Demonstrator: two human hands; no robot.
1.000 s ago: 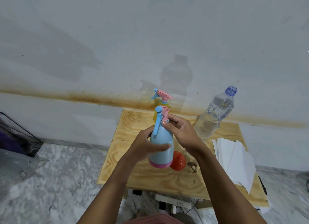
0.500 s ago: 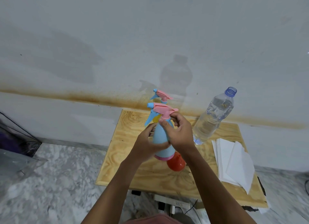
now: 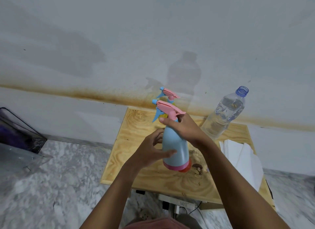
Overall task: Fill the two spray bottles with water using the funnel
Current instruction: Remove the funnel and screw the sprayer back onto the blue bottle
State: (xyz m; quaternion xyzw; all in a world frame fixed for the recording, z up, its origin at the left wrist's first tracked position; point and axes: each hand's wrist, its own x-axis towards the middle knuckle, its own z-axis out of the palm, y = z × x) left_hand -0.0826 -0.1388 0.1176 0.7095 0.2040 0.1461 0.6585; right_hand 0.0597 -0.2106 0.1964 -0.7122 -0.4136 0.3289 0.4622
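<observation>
Step in hand: by my reading, unscrewing the pink spray head (image 3: 167, 109) from the blue spray bottle (image 3: 173, 148) so its neck is free for the funnel. Nothing has been filled yet.
Right hand: the right hand (image 3: 185, 129) is wrapped round the bottle's collar just under the head, thumb in front. That is the grip for turning a cap.
Left hand: the left hand (image 3: 150, 153) holds the body, thumb pressed on the front and fingers curved behind. It probably steadies the bottle against the twist.
Blue bottle's place: over the middle of the bench (image 3: 134, 126), upright with a slight tilt. I cannot tell whether its base rests on the wood.
Funnel: the orange funnel (image 3: 186, 168) shows only as a sliver behind the bottle's pink base, close by for the pour.
Second bottle: the yellow spray bottle (image 3: 167, 96) stands at the far edge, head still on, waiting its turn.
Water: the clear water bottle (image 3: 223, 116) stands uncapped near the far right corner, within the right hand's reach.
Paper: a white stack (image 3: 242, 158) lies along the right edge, likely for spills.
Change over the last second: the head was seen end-on, trigger hanging toward the camera, and now shows in profile with the nozzle to the left. The left fingers have loosened. More of the funnel was visible before.
</observation>
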